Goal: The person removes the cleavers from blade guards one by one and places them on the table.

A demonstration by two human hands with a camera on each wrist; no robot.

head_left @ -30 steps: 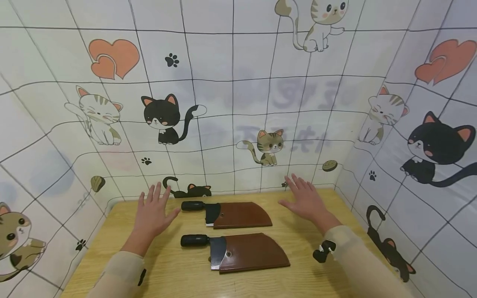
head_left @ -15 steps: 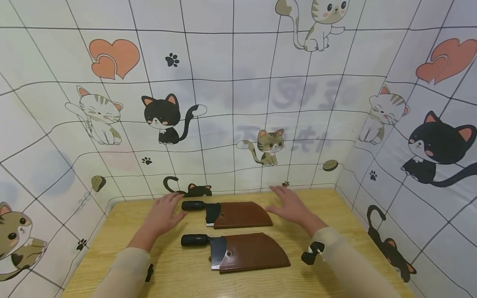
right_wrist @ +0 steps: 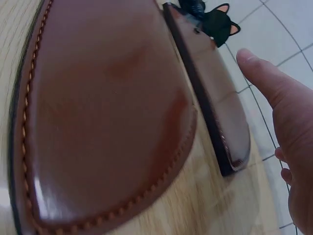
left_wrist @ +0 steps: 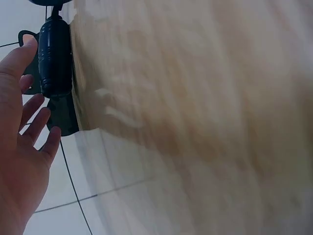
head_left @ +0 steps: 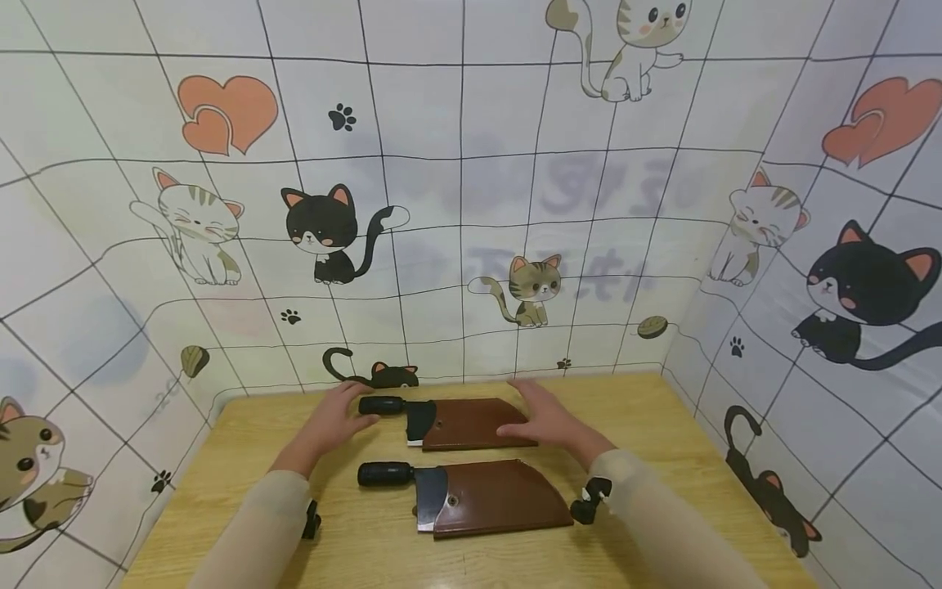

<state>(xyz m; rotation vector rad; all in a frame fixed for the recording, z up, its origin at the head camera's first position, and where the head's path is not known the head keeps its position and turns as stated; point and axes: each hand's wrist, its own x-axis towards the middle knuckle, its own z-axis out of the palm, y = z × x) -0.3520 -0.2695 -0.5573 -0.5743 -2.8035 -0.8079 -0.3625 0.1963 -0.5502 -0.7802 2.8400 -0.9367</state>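
Two cleavers in brown leather sheaths lie on the wooden table, one behind the other, black handles to the left. My left hand (head_left: 334, 421) is beside the black handle (head_left: 381, 406) of the far cleaver, thumb and fingers spread around its end. In the left wrist view the fingers curve loosely alongside that handle (left_wrist: 55, 61). My right hand (head_left: 552, 419) is at the rounded end of the far sheath (head_left: 471, 424), its thumb overlapping the leather. The right wrist view shows this thumb apart from the far sheath (right_wrist: 215, 93). Nearer me lies the second cleaver's sheath (head_left: 504, 499).
The table (head_left: 243, 458) backs onto a white grid-patterned wall covering (head_left: 434, 196) printed with cats, with further walls left and right. Small black devices sit at both wrists, the right one (head_left: 591, 501) close to the near sheath's tip.
Both hands have come down and inward from either side toward the far cleaver, the left to its handle end and the right over its sheath tip. Both cleavers stay put.
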